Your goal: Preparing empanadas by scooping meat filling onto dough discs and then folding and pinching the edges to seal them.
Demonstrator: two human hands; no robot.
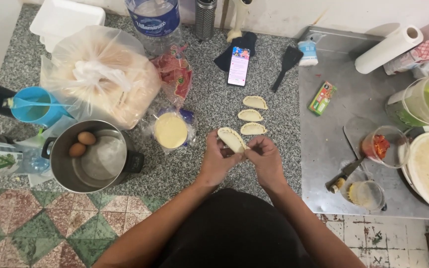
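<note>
Matt dough pastry (231,139) — speckled stone counter (209,104).

A smartphone with a lit pink and white screen (239,65) lies on the speckled granite counter (214,99), near the blue label of a clear plastic water bottle (155,21). A small green and orange rectangular box (322,98) rests on the steel surface to the right. By the steel pot, a clear wrapper holds round pale dough discs (171,130), with a crumpled red printed packet (176,74) just behind it.

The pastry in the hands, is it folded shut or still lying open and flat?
Folded shut. The pastry is a half-moon with a crimped edge, pinched between the left hand and the right hand, like the three finished pastries on the counter.
</note>
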